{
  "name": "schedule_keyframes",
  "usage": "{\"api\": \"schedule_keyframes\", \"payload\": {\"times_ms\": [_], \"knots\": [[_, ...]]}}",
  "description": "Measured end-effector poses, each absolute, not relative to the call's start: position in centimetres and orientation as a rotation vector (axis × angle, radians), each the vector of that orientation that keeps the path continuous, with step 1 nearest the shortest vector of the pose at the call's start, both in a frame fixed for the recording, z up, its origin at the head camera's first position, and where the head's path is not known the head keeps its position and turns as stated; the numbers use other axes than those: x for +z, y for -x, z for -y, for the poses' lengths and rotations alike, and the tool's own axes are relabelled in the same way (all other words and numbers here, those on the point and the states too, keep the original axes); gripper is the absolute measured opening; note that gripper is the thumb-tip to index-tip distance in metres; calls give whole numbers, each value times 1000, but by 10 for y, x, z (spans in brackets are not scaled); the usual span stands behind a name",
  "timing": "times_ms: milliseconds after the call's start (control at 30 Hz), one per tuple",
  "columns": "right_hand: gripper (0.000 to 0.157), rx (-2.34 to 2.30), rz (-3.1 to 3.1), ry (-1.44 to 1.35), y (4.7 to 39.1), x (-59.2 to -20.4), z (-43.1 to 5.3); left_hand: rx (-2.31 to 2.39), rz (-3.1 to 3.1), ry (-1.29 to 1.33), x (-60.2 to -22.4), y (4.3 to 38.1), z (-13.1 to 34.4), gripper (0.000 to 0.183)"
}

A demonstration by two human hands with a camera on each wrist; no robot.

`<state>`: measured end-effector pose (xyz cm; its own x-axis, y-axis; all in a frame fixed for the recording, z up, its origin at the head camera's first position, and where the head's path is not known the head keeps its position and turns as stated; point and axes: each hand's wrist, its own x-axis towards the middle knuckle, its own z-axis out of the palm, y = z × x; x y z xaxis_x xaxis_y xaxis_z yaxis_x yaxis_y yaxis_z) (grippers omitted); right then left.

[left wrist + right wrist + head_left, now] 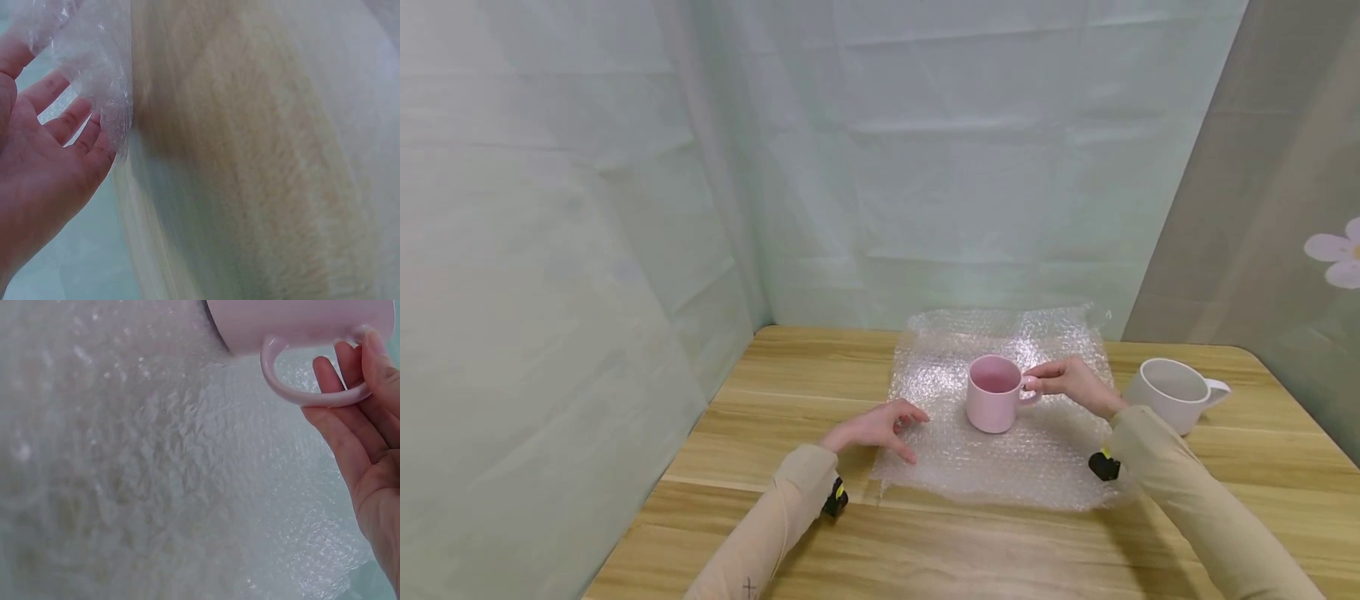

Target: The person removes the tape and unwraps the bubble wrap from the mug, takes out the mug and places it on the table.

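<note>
A pink mug point(992, 408) stands upright at the middle of a sheet of clear bubble wrap point(940, 454), its handle turned to the right. My right hand point(1075, 385) pinches that handle between thumb and fingers; the right wrist view shows fingers passing by the handle loop point(294, 395). At the sheet's left edge is my left hand point(876, 427), thumb and fingers spread apart, holding nothing. In the left wrist view the bubble wrap point(103, 56) covers some of its fingertips; whether they touch it I cannot tell.
A larger white mug point(1172, 392) stands to the right, beyond my right wrist, its handle pointing right. Everything lies on a wood-grain table point(925, 550). Pale hanging cloth point(962, 183) closes off the back and left sides.
</note>
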<state>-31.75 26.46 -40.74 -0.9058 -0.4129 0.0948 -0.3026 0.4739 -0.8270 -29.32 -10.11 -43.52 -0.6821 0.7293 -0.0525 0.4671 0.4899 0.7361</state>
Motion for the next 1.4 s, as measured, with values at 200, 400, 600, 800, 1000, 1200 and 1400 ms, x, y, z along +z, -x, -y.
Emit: {"api": "schedule_keyframes", "payload": {"times_ms": [200,400,600,800,1000,1200,1400], "knots": [[33,-1423,-2610,618,314,-402,-265,983,-2397,-1015,-435,294,100,64],[30,-1497,-2583,628,312,-393,-271,964,-2409,-1041,-437,294,100,64],[32,-1529,-2567,619,308,-383,-282,953,-2413,-1046,-434,293,100,63],[34,-1515,-2604,573,301,-375,-296,934,-2420,-1037,-433,293,100,63],[35,-1498,-2653,609,293,-368,-312,919,-2430,-1032,-434,293,100,63],[39,-1417,-2719,599,284,-361,-326,917,-2432,-1020,-433,291,100,63],[41,-1375,-2755,551,277,-356,-337,932,-2429,-1023,-434,292,100,63]]}}
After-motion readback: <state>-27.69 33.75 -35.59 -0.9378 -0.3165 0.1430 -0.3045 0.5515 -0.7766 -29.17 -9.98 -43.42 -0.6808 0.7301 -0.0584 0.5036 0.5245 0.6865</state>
